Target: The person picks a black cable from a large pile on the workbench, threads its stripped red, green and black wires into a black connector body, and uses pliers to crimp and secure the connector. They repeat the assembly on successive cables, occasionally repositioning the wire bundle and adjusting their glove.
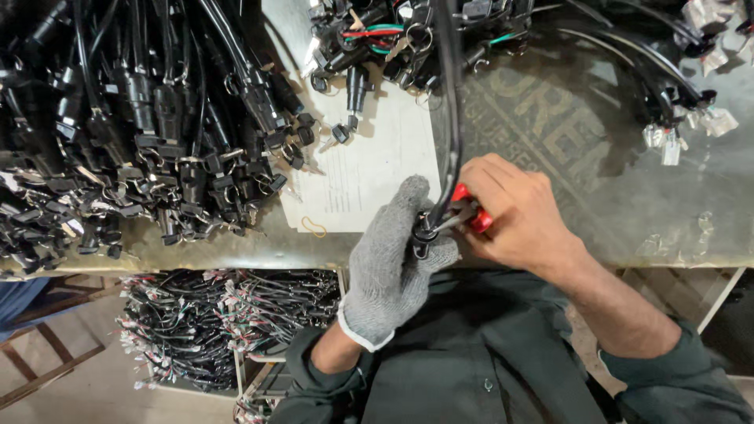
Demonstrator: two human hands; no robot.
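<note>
My left hand (393, 259), in a grey knit glove, grips the end of a black cable (449, 118) that runs up across the table. At its lower end, a black fitting with a metal ring (424, 234) sits between the gloved fingers. My bare right hand (514, 216) holds a red-handled hand tool (473, 213) whose tip touches that fitting. Both hands are at the near edge of the table, in front of my dark green shirt.
A big heap of black cable assemblies (133, 118) with connectors covers the table's left. A white paper sheet (369, 165) with a rubber band (312, 228) lies in the middle. More cables and keys (377, 47) lie at the back; wire bundles (228, 322) fill crates under the table.
</note>
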